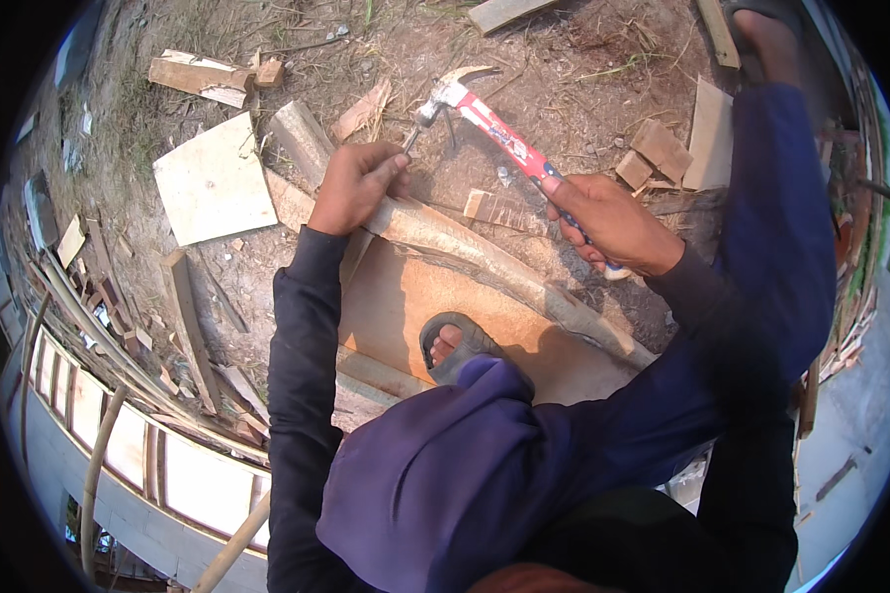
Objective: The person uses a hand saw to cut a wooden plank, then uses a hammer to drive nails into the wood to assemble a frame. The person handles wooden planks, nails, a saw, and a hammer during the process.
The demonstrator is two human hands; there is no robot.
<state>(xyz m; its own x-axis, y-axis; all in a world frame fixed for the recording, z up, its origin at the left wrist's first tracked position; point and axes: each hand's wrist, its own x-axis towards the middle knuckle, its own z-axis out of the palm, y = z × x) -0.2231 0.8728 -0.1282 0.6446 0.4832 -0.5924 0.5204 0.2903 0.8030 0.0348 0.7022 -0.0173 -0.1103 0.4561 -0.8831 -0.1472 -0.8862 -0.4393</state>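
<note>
My right hand (618,219) is closed round the lower grip of a claw hammer (509,143) with a red and blue handle. The hammer's steel head is beside the fingertips of my left hand (363,183), its striking face at the top of a thin metal nail (411,136). Thumb and finger of my left hand pinch that nail, and its lower end is hidden by the fingers. Below the left hand runs a long wooden beam (485,252), slanting down to the right. Along its near side lies a wooden board (386,296), with my sandalled foot (455,346) over it.
A square plywood piece (216,180) lies left of the beam. Wood offcuts (663,148) are at the right, and a broken block (203,77) sits at the upper left. A narrow plank (190,331) lies on the dirt. A framed panel (203,472) stands lower left.
</note>
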